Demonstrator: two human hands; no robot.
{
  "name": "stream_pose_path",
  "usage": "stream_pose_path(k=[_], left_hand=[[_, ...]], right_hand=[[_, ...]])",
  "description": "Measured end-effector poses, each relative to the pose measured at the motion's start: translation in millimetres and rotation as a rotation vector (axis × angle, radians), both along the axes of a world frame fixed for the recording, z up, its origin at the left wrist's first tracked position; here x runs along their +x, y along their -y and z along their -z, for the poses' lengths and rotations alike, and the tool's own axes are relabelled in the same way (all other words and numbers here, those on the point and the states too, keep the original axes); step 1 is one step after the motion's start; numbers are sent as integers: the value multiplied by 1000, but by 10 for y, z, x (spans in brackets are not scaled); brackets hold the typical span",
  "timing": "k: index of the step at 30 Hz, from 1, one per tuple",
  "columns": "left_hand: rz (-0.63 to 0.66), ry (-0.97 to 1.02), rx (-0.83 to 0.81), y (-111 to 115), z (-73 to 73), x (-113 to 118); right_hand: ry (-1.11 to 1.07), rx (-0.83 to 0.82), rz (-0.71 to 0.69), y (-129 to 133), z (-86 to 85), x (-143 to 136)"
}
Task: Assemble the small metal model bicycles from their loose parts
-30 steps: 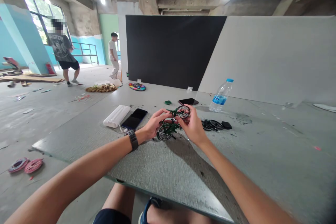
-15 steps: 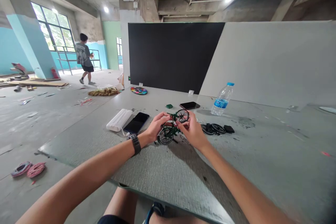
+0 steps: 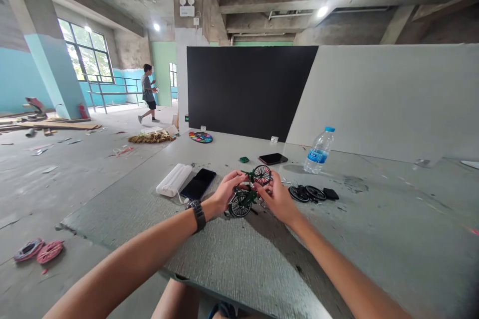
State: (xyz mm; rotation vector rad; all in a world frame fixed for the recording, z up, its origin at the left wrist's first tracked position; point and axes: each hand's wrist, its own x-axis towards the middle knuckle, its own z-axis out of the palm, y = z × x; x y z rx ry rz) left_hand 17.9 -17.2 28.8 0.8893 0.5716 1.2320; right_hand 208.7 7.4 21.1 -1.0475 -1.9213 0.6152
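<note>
A small green model bicycle point(image 3: 243, 201) with black spoked wheels is held up over the grey table point(image 3: 224, 259). Its frame is gripped from the left by my left hand point(image 3: 228, 188), which has a dark watch on the wrist. On the other side, the fingers of my right hand point(image 3: 279, 197) close on the bicycle near the raised wheel point(image 3: 262, 175). The fingers hide part of the frame. Just right of my right hand, loose black wheels point(image 3: 315, 192) and a small black piece point(image 3: 331, 193) lie on the table.
A white power bank point(image 3: 174, 180) and a phone point(image 3: 198, 183) lie left of my hands. Behind are a green piece point(image 3: 244, 159), another phone point(image 3: 273, 158), a water bottle point(image 3: 318, 151) and a colourful palette point(image 3: 200, 137). A person point(image 3: 148, 93) walks in the left background.
The view has shifted slightly, so the table items appear lower. Both hands keep their hold on the bicycle with little change. The person in the background has walked to the right.
</note>
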Motion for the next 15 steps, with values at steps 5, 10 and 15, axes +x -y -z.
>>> stream_pose_path(k=[5, 10, 15], left_hand=[[2, 30, -17, 9, -20, 24], [-24, 42, -36, 17, -24, 33], [-19, 55, -31, 11, -12, 32]], right_hand=[[-15, -29, -15, -8, 0, 3], [-4, -31, -10, 2, -8, 10], [-4, -34, -6, 26, -43, 3]])
